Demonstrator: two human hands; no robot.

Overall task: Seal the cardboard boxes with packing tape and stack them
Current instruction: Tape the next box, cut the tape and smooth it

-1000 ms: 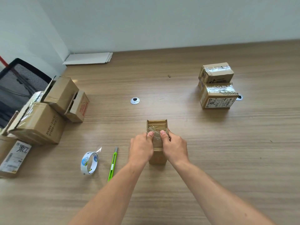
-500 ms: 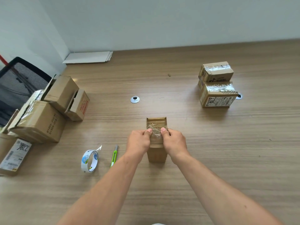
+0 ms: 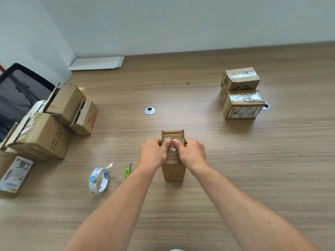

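A small cardboard box (image 3: 173,171) stands on the wooden table (image 3: 235,169) in front of me, with clear tape across its top. My left hand (image 3: 154,153) and my right hand (image 3: 192,153) grip its two sides, and both thumbs press the tape down on the top, tips nearly touching. A roll of clear packing tape (image 3: 99,179) stands on edge to the left, with a loose end sticking up. Two taped boxes (image 3: 240,93) sit together at the far right; the rear one stands higher.
A green utility knife (image 3: 126,172) lies between the tape roll and the box. Several unsealed boxes (image 3: 54,124) crowd the table's left edge, beside a black mesh chair (image 3: 20,91). Flat white sheets (image 3: 97,62) lie at the back wall. A round cable grommet (image 3: 149,110) sits mid-table.
Both thumbs have slid away from me along the tape on the box top and come closer together. The box and the other things have stayed in place.
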